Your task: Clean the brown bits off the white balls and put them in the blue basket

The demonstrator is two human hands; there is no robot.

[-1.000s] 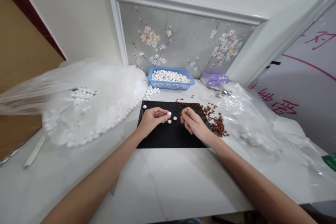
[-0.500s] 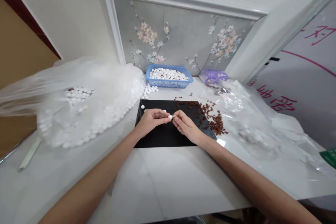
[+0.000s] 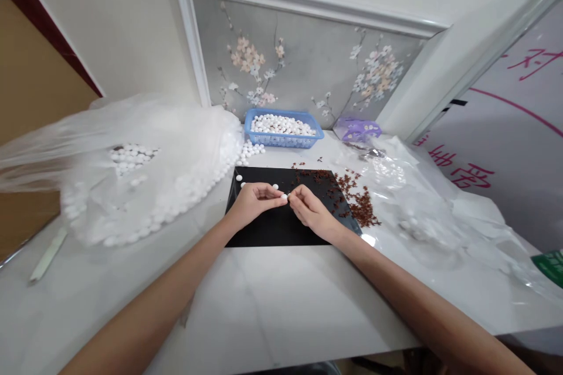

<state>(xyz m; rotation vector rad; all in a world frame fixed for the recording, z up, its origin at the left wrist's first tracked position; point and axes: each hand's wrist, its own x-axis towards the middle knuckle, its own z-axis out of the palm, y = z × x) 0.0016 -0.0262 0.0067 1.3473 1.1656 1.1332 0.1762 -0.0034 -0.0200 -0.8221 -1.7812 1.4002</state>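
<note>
Your left hand [image 3: 250, 205] is holding a small white ball [image 3: 284, 197] in a narrow pinch between thumb and fingertips. Your right hand [image 3: 312, 211] is meeting it from the right, its fingertips closing to a narrow pinch just beside the ball; whether they are also gripping a tiny piece, you cannot tell from this view. With both hands coming together at the ball, the left grip is steadying it while the right is probably working at its side.

Below both grips, a black board [image 3: 272, 228] is lying flat on the marble-patterned surface [image 3: 264, 299]. Just beyond your left fingers, a loose white ball [image 3: 275, 186] is resting on the board, and another white ball [image 3: 238, 178] is sitting near its far left corner. To the right of your right grip, brown star-shaped pieces [image 3: 363, 208] are spreading over the board's edge and onto the surface.

Farther ahead of the grips, a blue plastic basket [image 3: 284, 139] is holding many white balls, with more loose balls [image 3: 250, 151] lying beside its left end. Well to the left, a translucent plastic bag [image 3: 189, 146] is holding a large heap of them. Beyond the brown pieces, a purple packet [image 3: 358, 129] and crumpled clear plastic [image 3: 391, 176] are lying on the surface.
</note>
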